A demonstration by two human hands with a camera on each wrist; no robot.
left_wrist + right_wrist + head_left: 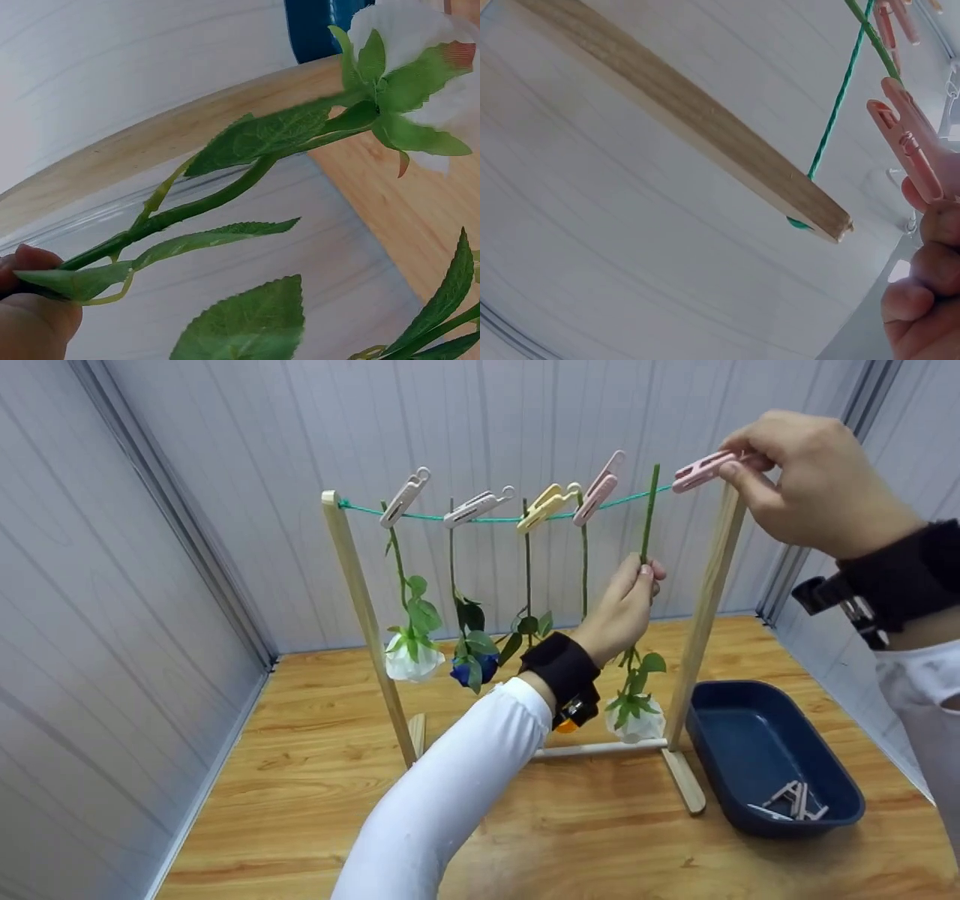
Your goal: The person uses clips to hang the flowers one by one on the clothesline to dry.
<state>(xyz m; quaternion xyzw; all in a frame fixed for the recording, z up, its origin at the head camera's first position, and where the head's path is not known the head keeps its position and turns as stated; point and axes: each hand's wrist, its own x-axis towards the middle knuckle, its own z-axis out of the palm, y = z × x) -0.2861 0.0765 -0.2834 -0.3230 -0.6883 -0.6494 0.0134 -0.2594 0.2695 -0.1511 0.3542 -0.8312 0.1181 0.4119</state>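
In the head view my left hand (619, 604) pinches the green stem (650, 514) of a white rose (636, 718), which hangs bloom down. That same rose (416, 71) fills the upper right of the left wrist view. My right hand (814, 484) grips a pink clothespin (703, 472) by its handle end, beside the top of the right post. The clothespin's tip points toward the stem's upper end, a small gap away in the head view. Whether it touches the green cord (626, 499) I cannot tell.
Upside-down flowers, including a white rose (412, 660) and a blue rose (474, 667), hang from the cord by grey, yellow and pink clothespins. Wooden posts (354, 607) hold the cord's ends. A dark blue basin (750, 727) with several clothespins (799, 801) stands right of the rack.
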